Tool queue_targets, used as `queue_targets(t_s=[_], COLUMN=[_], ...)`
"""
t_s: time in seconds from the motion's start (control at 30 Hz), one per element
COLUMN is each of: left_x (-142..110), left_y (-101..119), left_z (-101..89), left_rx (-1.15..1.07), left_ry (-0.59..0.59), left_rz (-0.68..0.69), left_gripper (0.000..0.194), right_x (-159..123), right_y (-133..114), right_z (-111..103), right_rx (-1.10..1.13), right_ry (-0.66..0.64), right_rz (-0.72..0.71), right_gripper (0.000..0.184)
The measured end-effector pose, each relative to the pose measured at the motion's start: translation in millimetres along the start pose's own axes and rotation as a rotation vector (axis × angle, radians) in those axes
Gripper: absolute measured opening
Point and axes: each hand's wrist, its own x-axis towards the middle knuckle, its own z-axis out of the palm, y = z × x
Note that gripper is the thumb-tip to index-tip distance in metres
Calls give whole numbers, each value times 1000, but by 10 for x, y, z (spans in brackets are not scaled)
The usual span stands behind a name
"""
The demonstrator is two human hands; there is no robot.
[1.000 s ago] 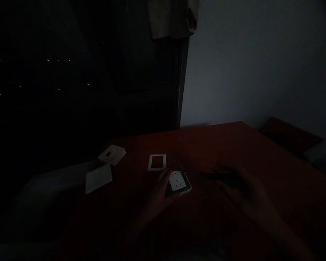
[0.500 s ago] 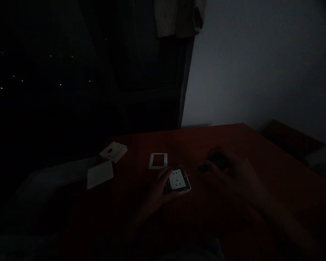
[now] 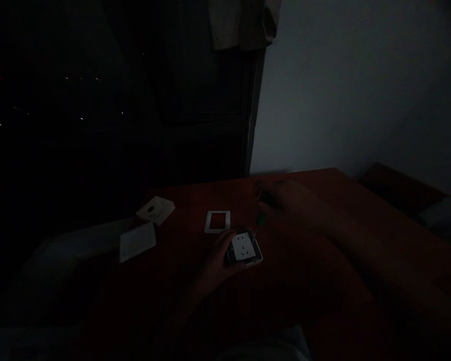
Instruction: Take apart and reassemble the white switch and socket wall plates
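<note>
A wall socket with a white face and a dark surround lies on the red-brown table, its slots facing up. My left hand grips it from the left side, fingers at its far edge and thumb at its near edge. My right hand is closed around the handle of a screwdriver, which looks dark green. Its thin shaft slants down, the tip at the right edge of the socket's face. Whether the tip sits in a screw is too dark to tell. Just beyond the socket lies a white square frame.
At the table's left edge are a white box-shaped piece and a flat white plate. The table meets a pale wall at the back. Cloth hangs above, beside a dark window.
My right hand has moved up and to the left, tilting the screwdriver from nearly level to steep, its tip still at the socket's right edge. My left hand keeps its hold.
</note>
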Motion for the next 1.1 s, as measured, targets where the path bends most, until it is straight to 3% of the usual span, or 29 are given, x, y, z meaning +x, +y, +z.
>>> queue_targets(t_s=[0.1,0.17,0.27,0.37,0.5,0.6,0.73,0.83,0.93,1.0,1.07,1.1], left_x=[6,11,14,9,7,11,13,10,8,8,10,11], left_y=[14,25,35,33,-7,-44,-44,-18,2,1,-9,-16], left_z=[-1,-2,-7,-10,9,22,15,8,6,8,12,13], left_rx=[0,-2,1,10,5,-8,4,-5,-13,-25,-33,-33], left_ry=[-4,-3,8,5,8,16,16,26,18,15,15,17], left_rz=[-3,-1,12,1,-7,26,35,32,15,9,7,8], left_gripper=[71,70,72,72,72,72,74,73,74,74,74,74], right_x=[9,24,83,132,100,58,74,107,116,115,119,122], right_y=[71,66,-22,-102,-64,-30,-111,-138,-54,12,33,23], right_z=[-62,-71,-40,-33,-136,-204,-186,-154,-152,-155,-149,-144], right_rx=[178,186,-80,-272,15,243,-70,-208,37,210,223,155], right_ry=[-109,-152,-68,-9,-154,-289,-178,-132,-200,-258,-275,-253], right_rz=[-160,-179,10,111,-101,-217,-7,48,-138,-243,-234,-177], right_gripper=[40,46,33,39,22,43,24,28,17,34,43,39])
